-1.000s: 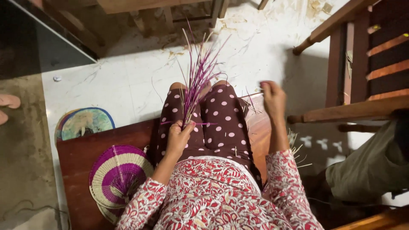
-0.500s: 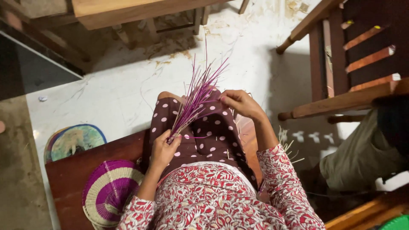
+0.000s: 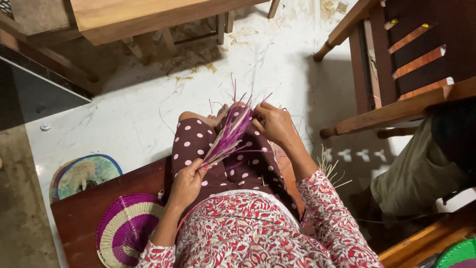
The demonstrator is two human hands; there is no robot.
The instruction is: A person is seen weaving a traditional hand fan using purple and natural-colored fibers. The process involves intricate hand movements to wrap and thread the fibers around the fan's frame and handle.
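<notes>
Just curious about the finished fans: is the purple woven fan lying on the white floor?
No, the purple woven fan lies on the brown wooden bench beside the person.

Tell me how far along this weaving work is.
Done: a finished purple-and-cream woven fan lies on the wooden bench, another fan on the floor. In hand: the left hand grips a bundle of purple strips at its base; the right hand works its tips. Left: the strips are unwoven.

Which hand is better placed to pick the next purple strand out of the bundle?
Right, probably. The right hand is already at the loose tips of the purple straw bundle, while the left hand is occupied clamping its base.
</notes>
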